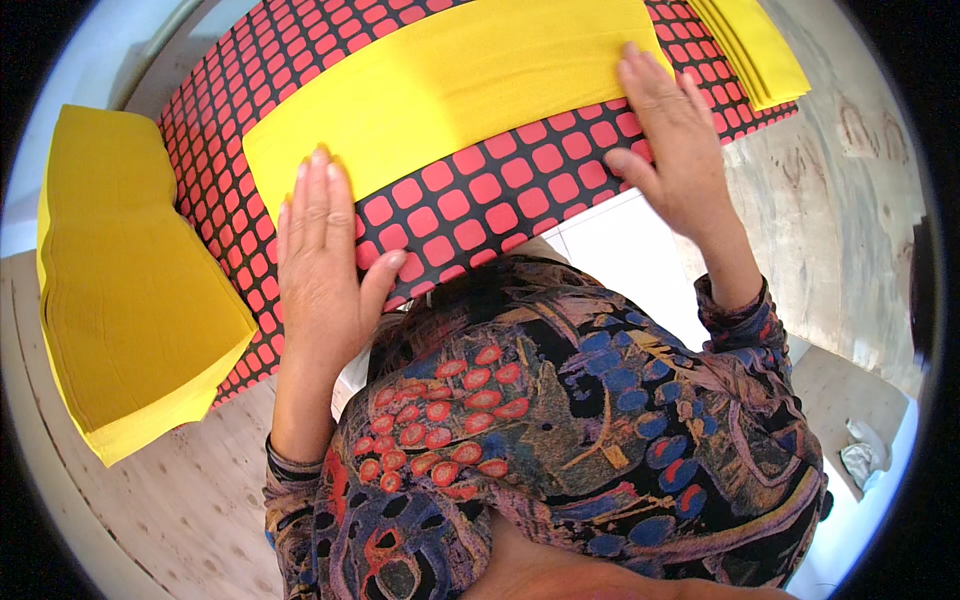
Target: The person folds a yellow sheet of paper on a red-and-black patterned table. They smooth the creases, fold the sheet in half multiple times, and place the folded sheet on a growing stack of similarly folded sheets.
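Observation:
A long band of yellow cloth lies flat across a red and black checked cover. My left hand rests on the band's left end, fingers straight and the thumb spread onto the checks. At the band's right end, the fingertips of my right hand touch its near edge, with the thumb held apart over the checks. Neither hand grips anything. To the left, a thick pile of yellow cloth overlaps the cover's edge. A folded stack of yellow cloth sits at the far right corner.
The checked cover lies over a table-like surface. Pale wood-patterned surfaces extend at the left and right. A crumpled whitish item, perhaps plastic, lies at the lower right. White tiled floor shows below the cover's near edge.

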The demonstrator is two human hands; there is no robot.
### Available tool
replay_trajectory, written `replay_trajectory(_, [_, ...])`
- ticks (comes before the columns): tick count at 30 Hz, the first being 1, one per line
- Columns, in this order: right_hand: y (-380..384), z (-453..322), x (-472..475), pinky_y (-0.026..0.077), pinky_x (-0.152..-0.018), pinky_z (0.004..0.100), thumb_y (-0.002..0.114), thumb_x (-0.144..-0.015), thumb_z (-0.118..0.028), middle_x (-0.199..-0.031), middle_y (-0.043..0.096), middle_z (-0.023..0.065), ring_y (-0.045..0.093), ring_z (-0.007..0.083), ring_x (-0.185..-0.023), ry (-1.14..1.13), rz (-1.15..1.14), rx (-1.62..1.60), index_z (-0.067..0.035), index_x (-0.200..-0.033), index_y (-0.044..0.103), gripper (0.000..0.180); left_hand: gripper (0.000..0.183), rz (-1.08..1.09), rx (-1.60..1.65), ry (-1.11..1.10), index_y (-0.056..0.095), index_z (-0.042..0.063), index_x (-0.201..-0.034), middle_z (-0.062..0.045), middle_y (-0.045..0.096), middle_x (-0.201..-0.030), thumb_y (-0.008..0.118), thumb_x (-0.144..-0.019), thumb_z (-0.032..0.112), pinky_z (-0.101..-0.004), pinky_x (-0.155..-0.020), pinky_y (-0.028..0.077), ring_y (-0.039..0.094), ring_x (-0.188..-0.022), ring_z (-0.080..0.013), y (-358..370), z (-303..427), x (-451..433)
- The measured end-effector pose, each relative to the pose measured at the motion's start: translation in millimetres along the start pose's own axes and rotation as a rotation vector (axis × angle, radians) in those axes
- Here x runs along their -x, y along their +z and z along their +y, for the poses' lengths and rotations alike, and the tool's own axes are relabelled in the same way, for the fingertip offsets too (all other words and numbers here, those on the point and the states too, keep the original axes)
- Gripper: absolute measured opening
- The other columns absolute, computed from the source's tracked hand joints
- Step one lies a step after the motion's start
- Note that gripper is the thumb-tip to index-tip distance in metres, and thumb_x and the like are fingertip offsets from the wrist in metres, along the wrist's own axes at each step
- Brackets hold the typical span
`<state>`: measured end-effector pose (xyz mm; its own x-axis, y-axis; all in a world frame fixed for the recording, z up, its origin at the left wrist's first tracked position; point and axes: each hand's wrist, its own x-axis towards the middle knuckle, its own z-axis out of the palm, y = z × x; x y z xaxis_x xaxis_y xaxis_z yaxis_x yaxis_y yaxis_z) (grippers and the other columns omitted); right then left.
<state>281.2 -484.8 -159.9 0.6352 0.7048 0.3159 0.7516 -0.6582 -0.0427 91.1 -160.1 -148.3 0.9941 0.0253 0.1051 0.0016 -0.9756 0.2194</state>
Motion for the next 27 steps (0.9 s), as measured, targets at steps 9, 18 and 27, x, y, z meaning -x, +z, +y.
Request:
replay_trajectory(9, [0,-3,-5,0.021,-0.124,0.0515,0.066,-0.093,-0.051,-0.161,0.042,0.0166,0.038,0.0302,-0.15,0.031,0.212,-0.026,-0.007,-0.153,0.047,0.076,0.094,0.1,-0.123,-0.028,0.027,-0.002,-0.16,-0.024,0.024,-0.168,0.072,-0.089,0.04,-0.0559,-0.125,0.013,0.022,-0.157,-0.0384,-3,13,1])
replay_trajectory(18, [7,-91,-38,0.026,-0.122,0.051,0.064,-0.095,-0.049,-0.155,0.05,0.015,0.044,0.0313,-0.146,-0.142,0.045,-0.18,-0.003,-0.146,0.053,0.07,0.087,0.196,0.138,0.255,0.041,-0.007,-0.151,-0.023,0.036,-0.162,0.067,-0.091,0.051,-0.0549,-0.125,0.02,0.03,-0.153,-0.0371,31,50,-52])
replay_trajectory(27, [7,-23,-22,0.023,-0.124,0.0481,0.061,-0.099,-0.04,-0.161,0.044,0.0109,0.04,0.0272,-0.149,-0.047,-0.004,-0.071,-0.005,-0.152,0.048,0.065,0.093,0.085,0.013,-0.057,0.03,-0.008,-0.156,-0.026,0.027,-0.165,0.065,-0.094,0.051,-0.0511,-0.125,0.02,0.024,-0.155,-0.0396,9,1,5])
